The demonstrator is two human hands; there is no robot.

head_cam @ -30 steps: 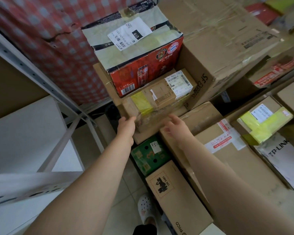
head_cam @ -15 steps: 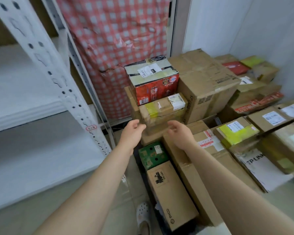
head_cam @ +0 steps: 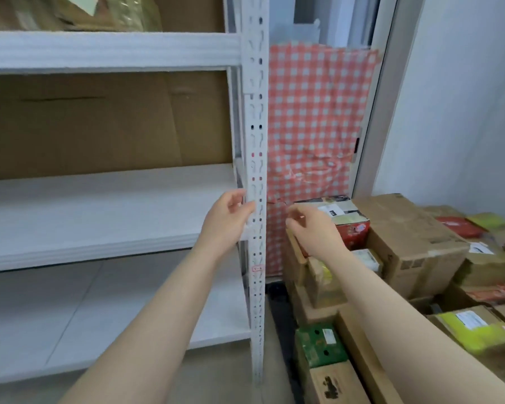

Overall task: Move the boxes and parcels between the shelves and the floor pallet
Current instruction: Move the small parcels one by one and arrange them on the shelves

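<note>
Left hand (head_cam: 226, 218): fingers loosely curled, nothing held, thumb overlapping the shelf upright (head_cam: 255, 126); can't tell if it touches. Right hand (head_cam: 311, 230): fingers loosely bent, nothing in it, raised in front of the red box (head_cam: 353, 228). The upright stands between the hands. Red box tops a stack on the floor, right of the rack, against the checked cloth (head_cam: 312, 118), label side up; long axis unclear, as the hand covers its left end. Big carton (head_cam: 405, 237) sits just right of it, green box (head_cam: 321, 345) low in front. Middle shelf (head_cam: 99, 208) is left of the left hand.
</note>
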